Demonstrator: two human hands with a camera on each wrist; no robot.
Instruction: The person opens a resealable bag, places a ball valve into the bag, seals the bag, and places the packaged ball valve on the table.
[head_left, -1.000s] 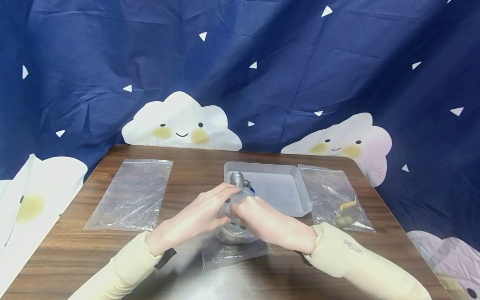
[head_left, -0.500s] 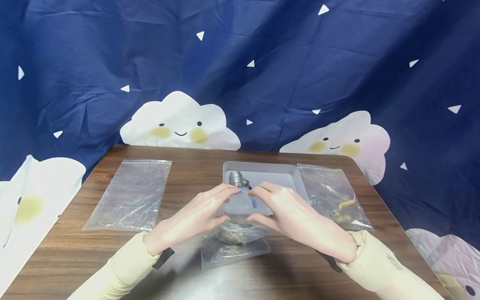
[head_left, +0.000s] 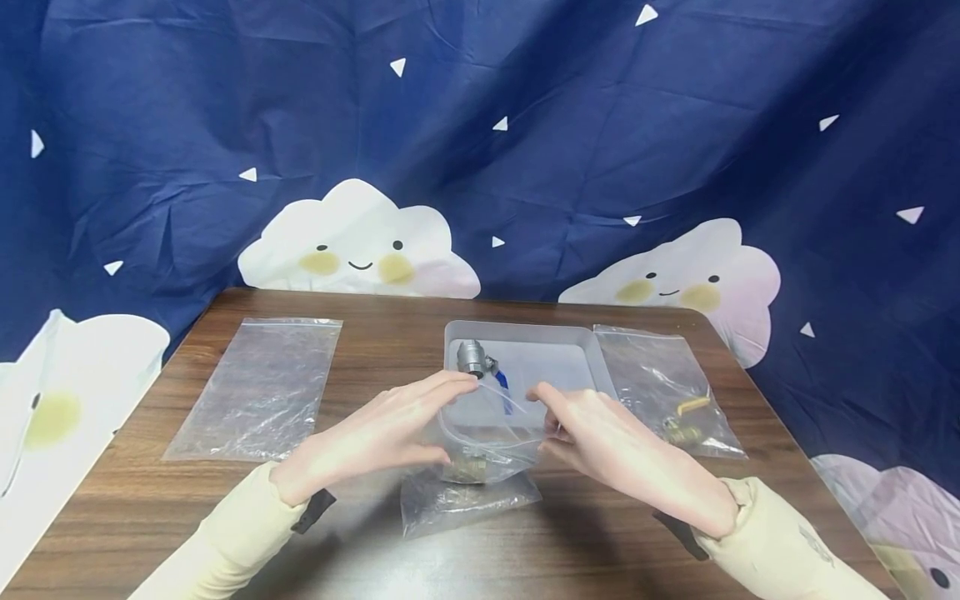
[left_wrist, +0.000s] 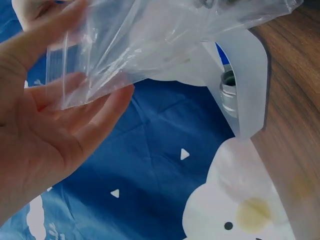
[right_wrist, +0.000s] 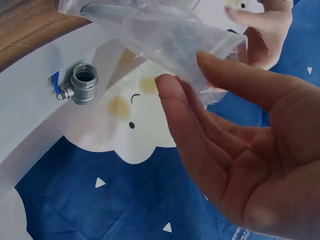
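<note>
A clear zip bag (head_left: 491, 429) with its mouth parted stands between my hands, a brass-coloured fitting (head_left: 468, 468) low inside it. My left hand (head_left: 367, 433) holds the bag's left side; in the left wrist view, the plastic lies between thumb and fingers. At the opposite edge my right hand (head_left: 611, 437) is close to the bag. Its thumb and index fingertip are apart in the right wrist view, and whether the other fingers touch the plastic is unclear. Behind, a grey metal ball valve (head_left: 471, 358) with a blue lever sits in a tray (head_left: 577, 367).
A flat zip bag (head_left: 258, 387) lies at the table's left. Another zip bag (head_left: 667, 383), right of the tray, contains a brass valve with a yellow lever (head_left: 692, 406). Flat plastic (head_left: 465, 507) lies in front of the upright bag. A blue curtain hangs behind the table.
My right hand has drawn back to the right from beside my left hand, uncovering the blue lever. The bag's mouth is wider. The left hand has shifted only slightly left.
</note>
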